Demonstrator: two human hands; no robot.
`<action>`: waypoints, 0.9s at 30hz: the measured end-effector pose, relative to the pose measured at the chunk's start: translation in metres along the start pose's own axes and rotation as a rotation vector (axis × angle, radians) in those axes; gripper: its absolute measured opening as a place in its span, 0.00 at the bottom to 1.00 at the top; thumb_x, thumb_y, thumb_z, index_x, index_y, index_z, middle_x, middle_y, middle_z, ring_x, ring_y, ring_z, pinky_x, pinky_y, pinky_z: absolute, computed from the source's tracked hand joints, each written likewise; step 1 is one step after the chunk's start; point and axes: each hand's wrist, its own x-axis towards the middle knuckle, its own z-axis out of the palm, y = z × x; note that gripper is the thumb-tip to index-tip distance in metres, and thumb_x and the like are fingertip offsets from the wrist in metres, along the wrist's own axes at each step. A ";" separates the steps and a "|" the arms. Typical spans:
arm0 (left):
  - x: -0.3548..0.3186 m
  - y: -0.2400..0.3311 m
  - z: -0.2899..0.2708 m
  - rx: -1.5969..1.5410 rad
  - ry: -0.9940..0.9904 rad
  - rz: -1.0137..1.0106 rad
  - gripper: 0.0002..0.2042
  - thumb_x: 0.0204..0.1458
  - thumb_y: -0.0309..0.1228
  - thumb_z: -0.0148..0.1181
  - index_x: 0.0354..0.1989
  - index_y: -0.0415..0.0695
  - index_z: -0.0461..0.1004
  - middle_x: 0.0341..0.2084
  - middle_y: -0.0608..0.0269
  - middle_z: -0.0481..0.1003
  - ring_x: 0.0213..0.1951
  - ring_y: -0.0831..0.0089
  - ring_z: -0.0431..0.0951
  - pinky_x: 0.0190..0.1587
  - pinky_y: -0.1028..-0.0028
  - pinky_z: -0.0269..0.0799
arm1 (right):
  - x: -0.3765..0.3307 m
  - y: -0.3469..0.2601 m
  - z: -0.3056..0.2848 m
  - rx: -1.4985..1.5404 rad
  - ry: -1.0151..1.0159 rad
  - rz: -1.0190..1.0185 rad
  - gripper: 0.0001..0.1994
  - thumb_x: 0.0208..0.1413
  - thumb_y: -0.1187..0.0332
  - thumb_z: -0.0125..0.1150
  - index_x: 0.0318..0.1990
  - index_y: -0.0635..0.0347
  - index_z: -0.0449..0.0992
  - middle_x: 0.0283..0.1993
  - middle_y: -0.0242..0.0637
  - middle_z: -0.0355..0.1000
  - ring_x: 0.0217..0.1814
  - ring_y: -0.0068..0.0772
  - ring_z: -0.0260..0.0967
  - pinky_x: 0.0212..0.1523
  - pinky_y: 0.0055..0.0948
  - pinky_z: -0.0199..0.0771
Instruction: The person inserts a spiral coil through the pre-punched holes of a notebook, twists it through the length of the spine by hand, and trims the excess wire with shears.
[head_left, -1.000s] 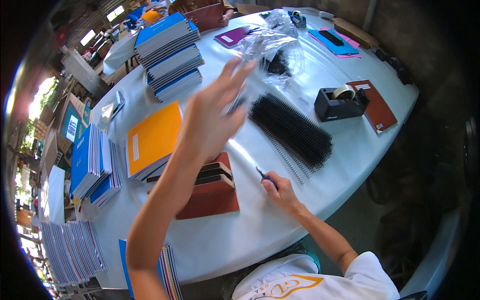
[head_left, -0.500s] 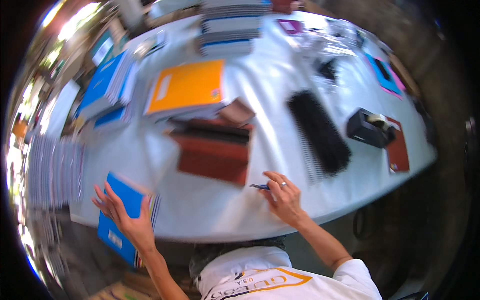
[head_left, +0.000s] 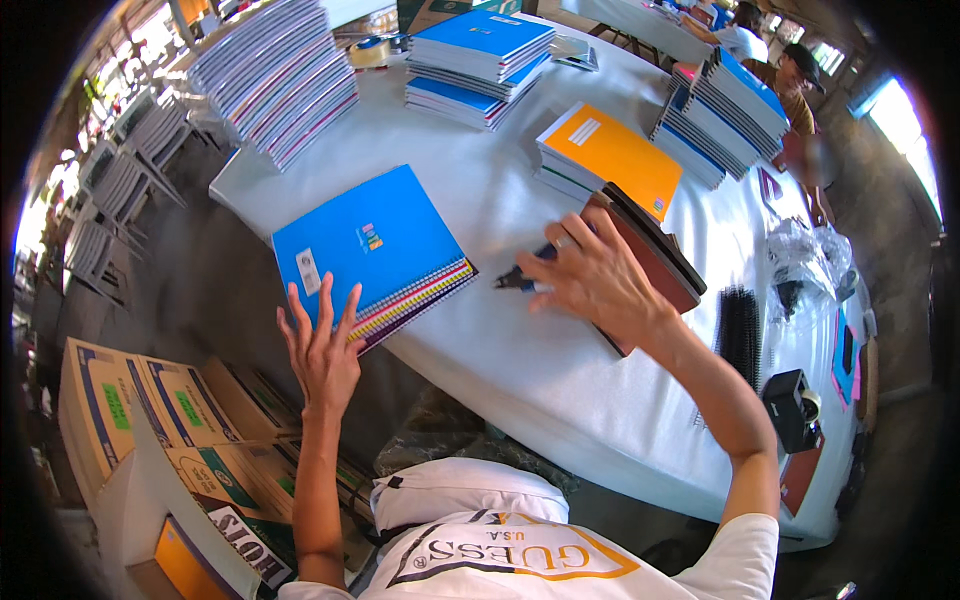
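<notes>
A stack of blue-covered spiral notebooks (head_left: 400, 215), with coloured covers showing at its bound side, lies at the table's near left edge. My left hand (head_left: 328, 355) rests on its near corner, fingers spread. My right hand (head_left: 595, 265) is over the table right of that stack, fingers curled round a small dark tool (head_left: 515, 280) that looks like pliers. The tool points left toward the notebooks' spiral side, apart from it. Just beyond my right hand are brown-covered notebooks (head_left: 655, 255), partly hidden by the hand.
Orange notebooks (head_left: 630, 155) and more blue notebooks (head_left: 480, 45) stand farther back. A tall notebook stack (head_left: 275, 80) is at far left. Black wire combs (head_left: 740, 335) and a tape dispenser (head_left: 793, 410) lie right. Cartons (head_left: 190, 400) stand lower left. Another person (head_left: 795, 85) is at far right.
My view has turned left. My left hand is still at the blue notebooks, which now lie flatter in view. My right hand has come nearer them with the dark tool.
</notes>
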 end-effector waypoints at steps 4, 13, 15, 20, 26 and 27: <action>0.019 -0.008 -0.008 -0.131 -0.028 -0.058 0.42 0.35 0.33 0.74 0.64 0.66 0.64 0.69 0.69 0.54 0.71 0.50 0.44 0.66 0.40 0.46 | 0.055 0.013 0.013 -0.224 -0.007 -0.209 0.23 0.45 0.50 0.67 0.50 0.38 0.72 0.50 0.25 0.67 0.63 0.25 0.55 0.70 0.39 0.49; 0.062 0.020 0.051 -0.301 -0.105 -0.192 0.23 0.51 0.61 0.49 0.48 0.67 0.79 0.59 0.75 0.69 0.69 0.53 0.51 0.69 0.46 0.36 | 0.117 0.006 0.022 -0.411 -0.037 -0.600 0.24 0.47 0.68 0.70 0.51 0.32 0.70 0.52 0.21 0.67 0.64 0.21 0.53 0.73 0.37 0.42; 0.062 0.022 0.053 -0.298 -0.089 -0.180 0.24 0.51 0.63 0.46 0.48 0.69 0.79 0.58 0.76 0.70 0.69 0.54 0.52 0.70 0.47 0.35 | 0.119 0.010 0.031 -0.386 -0.069 -0.622 0.24 0.47 0.68 0.70 0.51 0.32 0.70 0.53 0.21 0.67 0.65 0.21 0.53 0.73 0.36 0.42; 0.067 0.020 0.050 -0.296 -0.092 -0.176 0.22 0.51 0.61 0.49 0.49 0.70 0.79 0.59 0.78 0.70 0.69 0.53 0.53 0.70 0.47 0.36 | 0.123 0.019 0.042 -0.484 0.004 -0.725 0.21 0.49 0.64 0.69 0.51 0.36 0.70 0.51 0.21 0.67 0.62 0.22 0.54 0.67 0.31 0.50; 0.072 0.020 0.046 -0.278 -0.126 -0.133 0.21 0.50 0.58 0.53 0.50 0.70 0.78 0.59 0.79 0.70 0.68 0.53 0.54 0.68 0.46 0.41 | 0.111 0.021 0.049 -0.534 0.114 -0.711 0.15 0.51 0.61 0.64 0.47 0.44 0.72 0.46 0.20 0.67 0.55 0.22 0.59 0.50 0.26 0.60; 0.073 0.022 0.045 -0.277 -0.133 -0.126 0.21 0.50 0.58 0.53 0.50 0.70 0.78 0.59 0.79 0.70 0.68 0.52 0.54 0.68 0.46 0.42 | 0.107 0.020 0.050 -0.500 0.134 -0.678 0.13 0.50 0.62 0.64 0.44 0.46 0.75 0.45 0.20 0.69 0.53 0.22 0.61 0.49 0.27 0.62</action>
